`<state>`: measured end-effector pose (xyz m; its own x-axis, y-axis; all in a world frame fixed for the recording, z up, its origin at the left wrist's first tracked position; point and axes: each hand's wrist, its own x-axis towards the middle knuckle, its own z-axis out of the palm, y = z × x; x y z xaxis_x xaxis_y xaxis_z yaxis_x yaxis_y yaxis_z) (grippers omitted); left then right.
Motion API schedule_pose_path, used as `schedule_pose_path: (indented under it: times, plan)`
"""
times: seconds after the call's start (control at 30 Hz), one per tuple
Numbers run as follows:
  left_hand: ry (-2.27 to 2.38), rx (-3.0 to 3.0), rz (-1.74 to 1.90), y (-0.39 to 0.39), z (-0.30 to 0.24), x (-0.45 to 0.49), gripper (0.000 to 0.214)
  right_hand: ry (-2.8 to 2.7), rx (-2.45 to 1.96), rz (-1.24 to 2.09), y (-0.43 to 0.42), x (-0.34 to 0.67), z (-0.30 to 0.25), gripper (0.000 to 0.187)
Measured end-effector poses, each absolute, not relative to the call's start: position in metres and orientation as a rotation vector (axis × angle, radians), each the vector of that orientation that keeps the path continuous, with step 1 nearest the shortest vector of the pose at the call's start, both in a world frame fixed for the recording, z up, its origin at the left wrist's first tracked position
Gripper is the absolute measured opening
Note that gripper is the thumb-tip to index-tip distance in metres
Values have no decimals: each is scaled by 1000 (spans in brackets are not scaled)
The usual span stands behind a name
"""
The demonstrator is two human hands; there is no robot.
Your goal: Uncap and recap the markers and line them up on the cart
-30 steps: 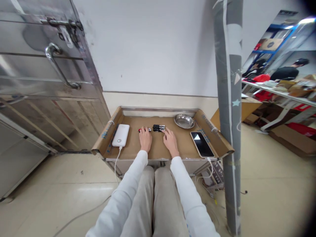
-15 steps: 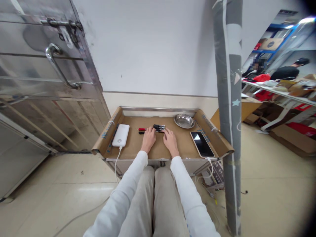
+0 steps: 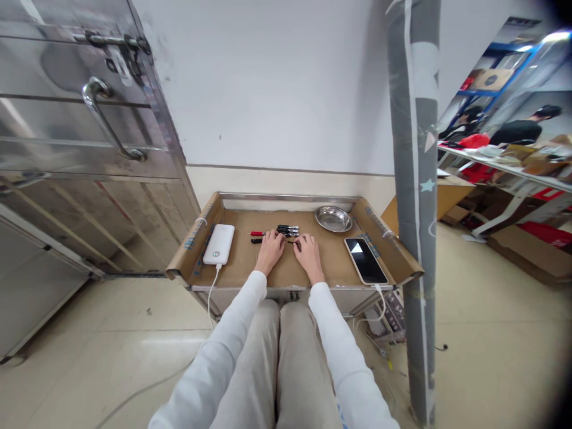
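My left hand (image 3: 270, 251) is closed around a black pen (image 3: 256, 241), whose dark end sticks out to the left of the fingers. At the pen's right end, the bent fingers of my right hand (image 3: 308, 256) pinch a small dark piece, mostly hidden. A thin dark length shows between the two hands. Just beyond them, several black pens (image 3: 288, 229) lie side by side, pointing left to right. A red pen (image 3: 256, 233) lies by my left fingertips, partly covered by that hand.
Brown cardboard (image 3: 241, 271) lines the raised-edge table. A white power bank (image 3: 218, 244) with a cable lies left; a phone (image 3: 366, 262) with a cable lies right. A round metal dish (image 3: 333, 219) sits at the back right. A wrapped pillar (image 3: 415, 238) stands beside the table.
Both hands stay over the pens, with small finger shifts. My right fingers have curled in more, and a thin dark length now shows between the hands.
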<state>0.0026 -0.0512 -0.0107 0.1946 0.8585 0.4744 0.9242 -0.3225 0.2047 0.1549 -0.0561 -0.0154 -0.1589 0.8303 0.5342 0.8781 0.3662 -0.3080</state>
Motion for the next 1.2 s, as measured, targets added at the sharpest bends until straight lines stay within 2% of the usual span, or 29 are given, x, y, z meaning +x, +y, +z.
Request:
schedule_pose_path:
  times: [0.47, 0.77, 0.9, 1.0, 1.1, 1.2]
  plan:
    - [-1727, -2467, -810, -51, -8, 1, 12, -2033, -1411, 12, -57, 157, -13, 24]
    - [-1601, -2614, -969, -53, -4, 0, 9, -2087, -1322, 46, -58, 156, -11, 27]
    - [-1585, -2611, -1041, -54, -3, 1, 12, -2112, -1330, 2, -57, 156, -11, 27]
    - [-1571, -2539, -1073, -53, -5, 2, 22, -2060, -1381, -49, -58, 155, -11, 27]
    - [-1605, -2518, -990, -52, -8, 3, 34, -2001, -1403, -90, -59, 155, -10, 28]
    - [-1632, -2537, -886, -53, -8, 3, 33, -1957, -1432, -128, -59, 155, -9, 30]
